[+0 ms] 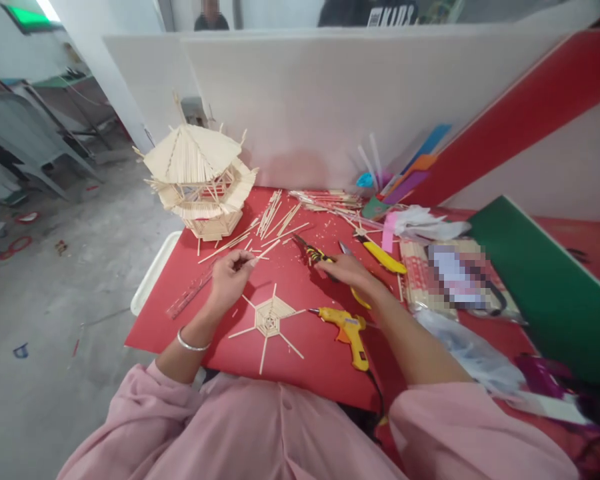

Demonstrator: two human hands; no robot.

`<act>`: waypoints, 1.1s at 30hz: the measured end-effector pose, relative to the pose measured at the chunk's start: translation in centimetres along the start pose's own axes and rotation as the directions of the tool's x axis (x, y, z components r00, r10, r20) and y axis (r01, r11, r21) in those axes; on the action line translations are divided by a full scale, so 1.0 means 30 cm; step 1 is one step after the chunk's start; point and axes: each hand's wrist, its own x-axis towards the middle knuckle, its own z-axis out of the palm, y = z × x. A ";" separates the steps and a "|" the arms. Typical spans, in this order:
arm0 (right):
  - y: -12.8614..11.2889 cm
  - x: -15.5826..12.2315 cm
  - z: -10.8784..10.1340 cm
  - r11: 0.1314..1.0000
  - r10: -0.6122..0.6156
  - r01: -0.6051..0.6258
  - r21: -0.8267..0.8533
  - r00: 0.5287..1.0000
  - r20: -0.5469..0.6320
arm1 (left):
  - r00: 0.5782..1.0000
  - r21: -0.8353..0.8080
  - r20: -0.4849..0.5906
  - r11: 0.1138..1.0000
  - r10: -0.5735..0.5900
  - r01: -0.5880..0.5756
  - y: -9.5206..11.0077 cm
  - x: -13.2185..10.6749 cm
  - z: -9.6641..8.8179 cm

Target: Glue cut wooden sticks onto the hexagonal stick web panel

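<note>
Pinched in the fingers of my left hand (233, 273) is a thin wooden stick (269, 249), pointing up and to the right. My right hand (345, 268) is closed around a pair of pliers (311, 251) with black and yellow handles; the jaws point left toward the stick, apart from it. Below, between my hands, a web-shaped piece of glued sticks (269, 319) lies flat with spokes reaching outward. A yellow glue gun (347, 330) rests just right of it, nozzle to the left. Under my left hand lies a clear ruler (193, 292).
A stick-built pagoda model (200, 180) stands at the back left. Loose sticks (275, 217) and crumbs lie behind my hands. A yellow-handled cutter (383, 255), packed sticks (415, 273), plastic bags (465, 347) and a green board (545, 287) crowd the right. A white panel (320, 107) borders the back.
</note>
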 end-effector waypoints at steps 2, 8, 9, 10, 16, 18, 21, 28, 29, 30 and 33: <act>-0.012 -0.051 -0.019 0.992 -0.061 0.058 0.114 0.998 0.026 | 0.999 -0.068 0.011 0.997 -0.042 0.043 0.013 0.013 0.004; -0.058 -0.310 0.072 0.659 -0.384 0.128 0.741 0.905 0.185 | 0.989 -0.191 0.114 0.975 -0.097 0.118 0.066 0.031 0.025; -0.064 -0.337 0.091 0.685 -0.375 0.117 0.719 0.903 0.210 | 0.988 -0.203 0.128 0.973 -0.090 0.115 0.079 0.030 0.031; -0.070 -0.355 0.106 0.739 -0.353 0.139 0.659 0.913 0.203 | 0.988 -0.215 0.137 0.971 -0.078 0.107 0.091 0.029 0.037; -0.081 -0.336 0.124 0.871 -0.470 0.486 0.070 0.866 -0.171 | 0.994 -0.251 0.110 0.966 -0.027 0.055 0.120 0.017 0.061; -0.084 -0.331 0.129 0.870 -0.486 0.493 -0.004 0.855 -0.182 | 0.992 -0.267 0.115 0.961 -0.044 0.074 0.112 0.013 0.066; -0.097 -0.338 0.139 0.898 -0.441 0.437 -0.061 0.887 -0.137 | 0.989 -0.268 0.142 0.959 -0.049 0.086 0.097 0.006 0.070; -0.133 -0.337 0.127 0.926 -0.365 0.354 -0.135 0.929 -0.067 | 0.988 -0.174 0.151 0.985 0.026 0.000 0.081 0.003 0.075; -0.134 -0.334 0.126 0.923 -0.369 0.357 -0.142 0.927 -0.072 | 0.988 -0.159 0.149 0.987 0.038 -0.014 0.081 0.003 0.076; -0.133 -0.332 0.126 0.922 -0.372 0.358 -0.147 0.925 -0.076 | 0.988 -0.142 0.145 0.989 0.050 -0.030 0.082 0.002 0.077; -0.129 -0.331 0.127 0.914 -0.395 0.384 -0.131 0.915 -0.076 | 0.988 -0.089 0.120 0.993 0.094 -0.084 0.084 -0.004 0.078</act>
